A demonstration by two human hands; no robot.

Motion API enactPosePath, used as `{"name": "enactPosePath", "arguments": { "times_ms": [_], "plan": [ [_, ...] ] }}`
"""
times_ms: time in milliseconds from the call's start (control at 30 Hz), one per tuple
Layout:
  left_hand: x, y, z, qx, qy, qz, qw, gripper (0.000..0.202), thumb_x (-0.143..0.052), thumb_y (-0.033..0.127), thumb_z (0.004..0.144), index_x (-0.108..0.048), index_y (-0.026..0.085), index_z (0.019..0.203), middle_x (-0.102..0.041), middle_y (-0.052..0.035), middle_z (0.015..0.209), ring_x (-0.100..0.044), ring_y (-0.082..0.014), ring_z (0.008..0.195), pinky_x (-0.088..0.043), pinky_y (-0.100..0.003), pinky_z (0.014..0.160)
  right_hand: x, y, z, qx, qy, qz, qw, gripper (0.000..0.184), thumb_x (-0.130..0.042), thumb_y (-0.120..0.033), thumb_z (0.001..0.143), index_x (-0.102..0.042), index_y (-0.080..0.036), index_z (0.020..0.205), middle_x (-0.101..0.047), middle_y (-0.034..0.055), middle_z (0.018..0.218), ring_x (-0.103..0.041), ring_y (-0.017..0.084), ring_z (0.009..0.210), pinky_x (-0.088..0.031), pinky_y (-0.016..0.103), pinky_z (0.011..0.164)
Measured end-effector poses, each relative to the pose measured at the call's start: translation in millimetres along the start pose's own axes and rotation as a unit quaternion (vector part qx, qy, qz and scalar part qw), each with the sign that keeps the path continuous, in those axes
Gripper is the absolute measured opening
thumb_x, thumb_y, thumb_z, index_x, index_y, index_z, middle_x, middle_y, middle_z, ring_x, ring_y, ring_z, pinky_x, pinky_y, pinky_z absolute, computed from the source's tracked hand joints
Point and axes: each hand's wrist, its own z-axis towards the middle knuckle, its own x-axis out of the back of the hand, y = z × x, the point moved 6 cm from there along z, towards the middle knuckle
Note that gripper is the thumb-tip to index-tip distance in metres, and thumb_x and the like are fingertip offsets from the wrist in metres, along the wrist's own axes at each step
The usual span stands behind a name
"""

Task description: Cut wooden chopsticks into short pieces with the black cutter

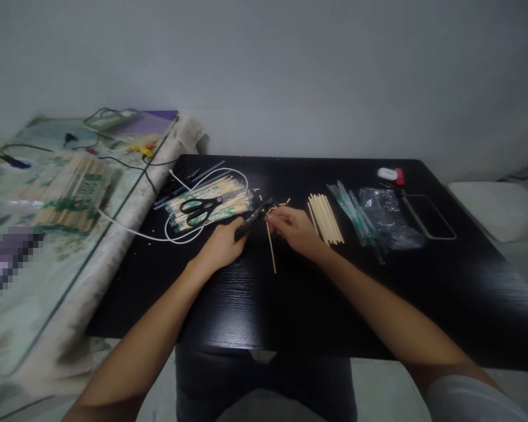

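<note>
My left hand [224, 243] is closed round a black hand tool [251, 221] that looks like cutting pliers; its jaws reach toward my right fingertips. Pinched in my right hand [293, 227] is a thin wooden chopstick [271, 249], its long end slanting down over the table. The chopstick's upper end is hidden between the fingers and the tool. Several short cut wooden bits [287, 201] lie just beyond my hands. Right of my right hand rests a bundle of bare chopsticks [325, 218].
Black scissors [199, 208] lie on wrapped chopsticks [229, 196], with a white cable [179, 240] around them. Plastic wrappers [355, 212], a clear bag [391, 220], a phone [429, 217] and a white case [387, 174] are at right. A glass-topped table [66, 269] adjoins at left.
</note>
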Motion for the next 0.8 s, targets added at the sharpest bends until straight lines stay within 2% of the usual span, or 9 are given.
{"name": "enactPosePath", "arguments": {
  "times_ms": [500, 800],
  "plan": [
    [-1.9, -4.6, 1.8, 0.009, -0.031, 0.003, 0.999, 0.013, -0.054, 0.025, 0.095, -0.062, 0.022, 0.085, -0.067, -0.0018, 0.074, -0.062, -0.0198, 0.066, -0.042, -0.032, 0.065, -2.1, 7.2, -0.7, -0.036, -0.006, 0.028, 0.999, 0.027, -0.062, -0.042, 0.094, -0.067, -0.017, 0.085, -0.062, -0.0008, 0.068, -0.043, 0.008, 0.053, -0.032, 0.024, 0.049],
    [-2.7, -8.2, 3.2, 0.014, -0.012, 0.006, 1.0, 0.015, -0.055, 0.027, 0.095, -0.062, 0.023, 0.082, -0.066, -0.0009, 0.072, -0.061, -0.0198, 0.065, -0.042, -0.032, 0.065, -2.1, 6.9, 0.8, -0.04, -0.025, 0.006, 0.999, 0.026, -0.057, -0.039, 0.096, -0.069, -0.017, 0.089, -0.063, -0.0005, 0.069, -0.043, 0.009, 0.052, -0.032, 0.024, 0.048]
  ]
}}
